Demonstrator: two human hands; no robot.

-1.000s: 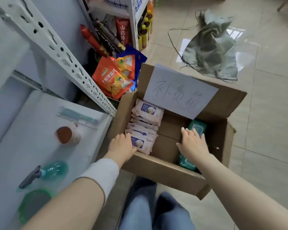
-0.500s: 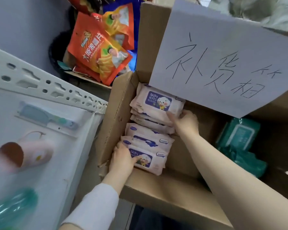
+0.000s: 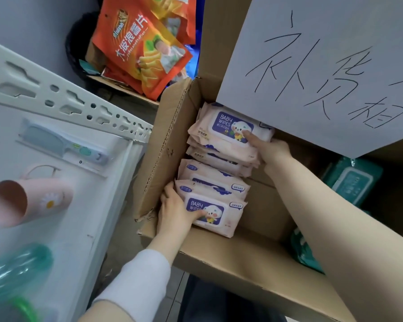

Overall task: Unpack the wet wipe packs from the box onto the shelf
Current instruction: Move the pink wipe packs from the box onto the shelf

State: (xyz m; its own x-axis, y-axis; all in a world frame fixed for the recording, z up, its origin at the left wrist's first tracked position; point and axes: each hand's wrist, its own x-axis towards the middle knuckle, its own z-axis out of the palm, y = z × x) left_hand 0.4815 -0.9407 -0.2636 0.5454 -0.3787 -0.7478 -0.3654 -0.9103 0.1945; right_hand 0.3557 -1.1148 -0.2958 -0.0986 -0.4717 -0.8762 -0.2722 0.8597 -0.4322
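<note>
Presently the pick-up step is in hand: the left hand (image 3: 175, 210) grips the nearest wipes pack (image 3: 209, 212), and further in the right hand (image 3: 270, 149) grips the top pack (image 3: 228, 129) of the far stack, both packs lying inside the cardboard box (image 3: 230, 259). The next move, by my judgement, calls for lifting both clear of the box wall and across to the white shelf (image 3: 98, 205) at left, where a pink cup (image 3: 33, 201) lies. Beyond, orange snack bags (image 3: 140, 49) lean beside the box's handwritten paper sign (image 3: 323, 66).
</note>
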